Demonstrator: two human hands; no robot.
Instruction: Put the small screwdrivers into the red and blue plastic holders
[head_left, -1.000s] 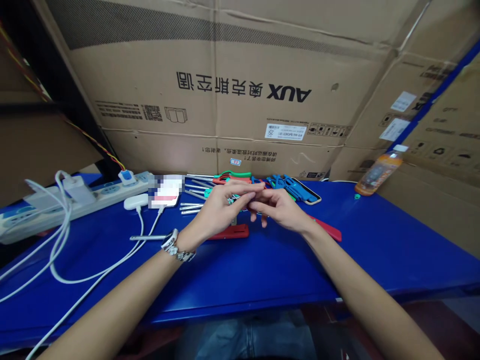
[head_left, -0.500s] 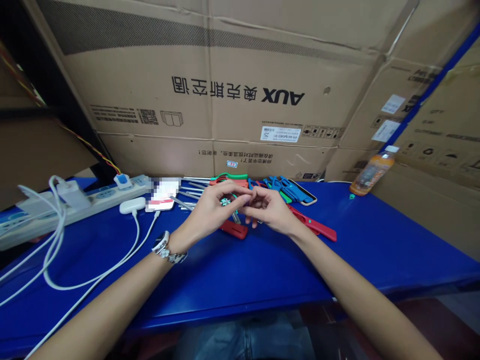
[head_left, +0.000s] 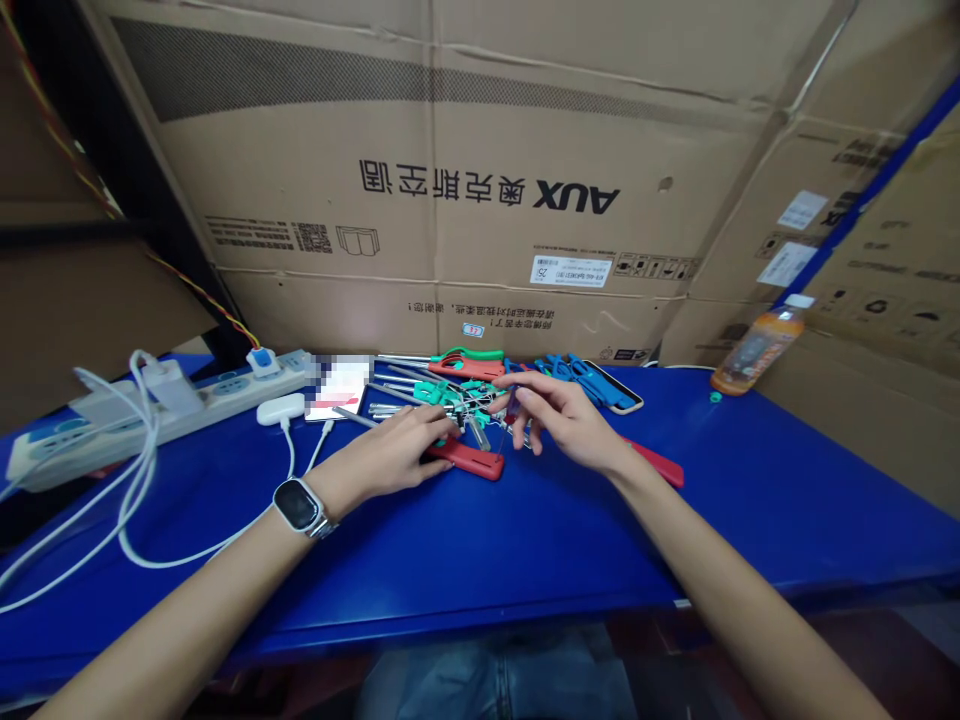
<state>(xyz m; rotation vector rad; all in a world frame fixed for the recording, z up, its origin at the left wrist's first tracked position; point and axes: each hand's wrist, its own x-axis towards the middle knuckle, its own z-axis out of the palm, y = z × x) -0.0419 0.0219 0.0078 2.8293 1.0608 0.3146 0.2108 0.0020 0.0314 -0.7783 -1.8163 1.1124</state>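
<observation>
My left hand (head_left: 409, 450) is closed around the rear of a red long-nosed lighter (head_left: 476, 461) lying on the blue table, thumb on the near side and fingers on the far side. Between the fingers of my right hand (head_left: 559, 415) is a small screwdriver (head_left: 513, 406) with a dark purple-red handle. Its thin shaft points down at the free end of the red lighter; whether the tip touches is too fine to tell. Behind both hands lies a heap of green lighter parts (head_left: 431, 390) with metal tubes and thin wires.
Another red lighter (head_left: 469, 368) and several blue handles (head_left: 592, 380) lie at the back beside a phone (head_left: 622, 398). A red casing (head_left: 660, 464) is on the right, an orange drink bottle (head_left: 761, 345) beyond. A power strip (head_left: 225, 390) and white cables (head_left: 139, 500) occupy the left.
My hands, together above the table before, have parted. The left has come down onto the red lighter, and the right now holds the screwdriver upright over its end. The view has shifted slightly.
</observation>
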